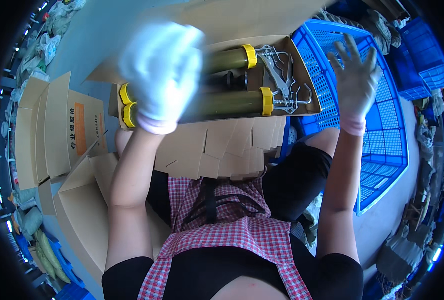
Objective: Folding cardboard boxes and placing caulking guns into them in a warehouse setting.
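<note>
An open cardboard carton point(307, 67) lies in front of me, holding dark green tubes with yellow end caps. They look like caulking guns; the nearer green barrel point(227, 104) and the farther green barrel point(222, 60) lie side by side, with metal trigger handles point(278, 75) at their right ends. Above the carton's left part, my gloved left hand point(167, 75) is smeared by motion, so I cannot make out its fingers or anything in them. My gloved right hand point(354, 85) is raised over the blue crate, right of the carton, open with fingers spread and nothing in it.
Flat cardboard pieces point(212, 145) are stacked beneath the carton, over my lap. To the right stands a large blue plastic crate point(382, 170). Open brown boxes point(82, 200) sit at the left, and a big cardboard flap point(252, 20) rises behind the carton.
</note>
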### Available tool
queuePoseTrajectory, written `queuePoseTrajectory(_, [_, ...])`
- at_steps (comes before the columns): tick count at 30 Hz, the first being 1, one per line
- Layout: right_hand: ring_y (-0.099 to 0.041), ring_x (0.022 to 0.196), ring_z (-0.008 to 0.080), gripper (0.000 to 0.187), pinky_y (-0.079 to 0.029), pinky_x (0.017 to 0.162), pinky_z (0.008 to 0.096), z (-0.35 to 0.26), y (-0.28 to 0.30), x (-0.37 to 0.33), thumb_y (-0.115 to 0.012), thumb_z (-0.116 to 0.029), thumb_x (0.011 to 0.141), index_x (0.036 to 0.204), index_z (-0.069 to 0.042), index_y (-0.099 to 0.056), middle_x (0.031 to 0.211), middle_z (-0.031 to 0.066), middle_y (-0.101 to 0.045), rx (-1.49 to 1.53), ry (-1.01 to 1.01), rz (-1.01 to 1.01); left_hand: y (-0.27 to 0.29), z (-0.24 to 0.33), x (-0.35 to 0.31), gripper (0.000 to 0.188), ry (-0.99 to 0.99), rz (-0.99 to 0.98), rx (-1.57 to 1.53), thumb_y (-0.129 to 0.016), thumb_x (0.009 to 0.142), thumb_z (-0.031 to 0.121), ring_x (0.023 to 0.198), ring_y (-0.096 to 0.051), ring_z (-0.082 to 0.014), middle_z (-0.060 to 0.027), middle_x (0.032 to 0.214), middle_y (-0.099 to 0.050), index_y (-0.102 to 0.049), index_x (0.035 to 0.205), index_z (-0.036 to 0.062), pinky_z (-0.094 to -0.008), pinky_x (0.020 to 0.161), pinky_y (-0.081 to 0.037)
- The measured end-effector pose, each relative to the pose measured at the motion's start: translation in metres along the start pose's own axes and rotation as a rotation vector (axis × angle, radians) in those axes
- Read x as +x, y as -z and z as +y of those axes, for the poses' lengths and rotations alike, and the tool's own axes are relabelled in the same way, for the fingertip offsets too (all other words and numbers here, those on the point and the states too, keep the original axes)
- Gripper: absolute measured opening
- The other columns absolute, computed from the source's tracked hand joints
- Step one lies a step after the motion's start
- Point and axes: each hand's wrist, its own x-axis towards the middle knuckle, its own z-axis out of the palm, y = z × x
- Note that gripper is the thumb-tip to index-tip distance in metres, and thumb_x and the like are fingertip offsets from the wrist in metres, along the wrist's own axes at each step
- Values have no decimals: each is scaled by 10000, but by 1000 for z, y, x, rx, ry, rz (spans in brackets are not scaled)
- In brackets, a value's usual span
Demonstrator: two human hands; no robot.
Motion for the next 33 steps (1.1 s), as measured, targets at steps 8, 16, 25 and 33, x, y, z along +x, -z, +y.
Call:
queuePoseTrajectory(8, [-690,772,381,841,-566,683,397,101,-4,-5,-643,-645,775,1026,148,-522,809,254,-675,-1712,-399,-194,-148,12,-15,200,-73,-1390,-144,-522,899,189,835,-645,-310,-129,892,-676,-673,931,61,-398,785,-513])
queuePoseTrajectory(16, [-689,700,332,949,-556,635,372,93,11,-4,-678,-466,799,1391,155,-271,804,182,-693,-1533,-238,-281,-174,27,-8,208,-115,-1497,-34,-626,818,310,778,-678,-286,-112,806,-696,-726,836,128,-399,703,-537])
queuePoseTrajectory(25, [-693,719,289,919,-558,658,349,85,5,-1,-703,-404,780,1400,134,-289,798,189,-687,-1469,-390,-299,-170,34,-5,140,-255,-1440,105,-642,790,302,681,-683,-240,-62,696,-679,-712,743,191,-386,624,-539])
queuePoseTrajectory(33, [-670,746,375,372,-540,697,457,88,20,14,-546,-309,914,1111,-1,-617,829,210,-682,-1491,-315,-245,-168,28,-7,200,-100,-1425,-91,-629,796,264,790,-670,-284,-131,821,-686,-713,831,86,-407,755,-525])
